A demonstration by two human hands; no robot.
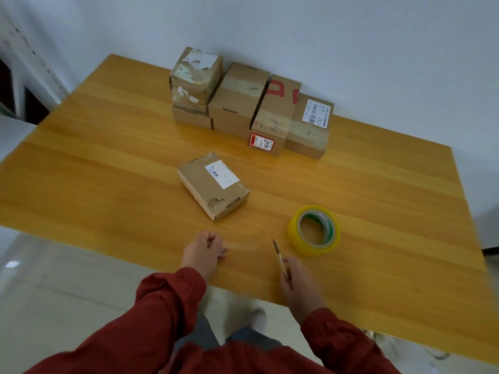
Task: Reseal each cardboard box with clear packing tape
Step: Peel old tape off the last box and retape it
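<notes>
- A small cardboard box [213, 184] with a white label is seen lying alone near the middle of the bench [108, 157], turned at an angle to the near edge.
- This box is placed ahead of the left hand [205, 252], apart from it, with bare wood between the two.
- The left hand is rested on the bench near its front edge; its fingers are curled in and nothing is seen held in them.
- A thin knife [279, 256] is pinched in the right hand [299, 287], with the blade pointed away from the person.
- A tape roll [313, 230], yellowish and clear, is laid flat on the bench just ahead of the right hand and to its right, near the knife tip but not touched by it.
- The two hands are held apart, and both arms are covered by red sleeves [162, 306].
- A cluster of boxes [237, 101] is set at the far side of the bench by the wall [351, 36], well apart from both hands; at its left end a worn, taped box [195, 74] is stacked on a flatter one.
</notes>
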